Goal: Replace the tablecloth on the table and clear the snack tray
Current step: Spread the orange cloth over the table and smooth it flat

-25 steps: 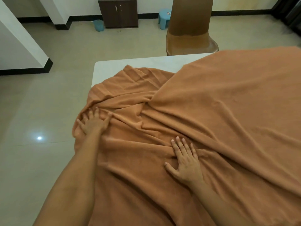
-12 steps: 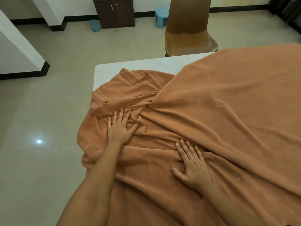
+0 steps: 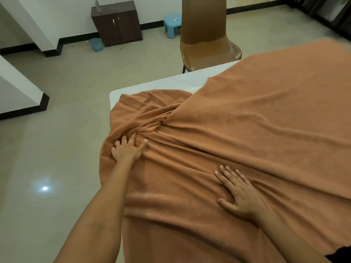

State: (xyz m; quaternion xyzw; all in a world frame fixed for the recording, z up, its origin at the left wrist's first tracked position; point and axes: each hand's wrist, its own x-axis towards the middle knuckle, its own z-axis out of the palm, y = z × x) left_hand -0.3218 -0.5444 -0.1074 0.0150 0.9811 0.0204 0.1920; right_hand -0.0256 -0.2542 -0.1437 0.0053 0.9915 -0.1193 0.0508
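Observation:
An orange-brown tablecloth lies rumpled over a white table, whose far left corner shows bare. Folds bunch together near the table's left edge. My left hand presses on that bunch with its fingers dug into the folds, and it wears a ring. My right hand rests flat on the cloth nearer to me, fingers spread. No snack tray is in view.
A brown chair stands at the table's far side. On the tiled floor beyond are a dark cabinet, a small blue stool and a blue bin. Open floor lies left of the table.
My left hand slid from the cloth's left edge inward onto the bunched folds. The view shifted. My right hand stayed flat on the cloth.

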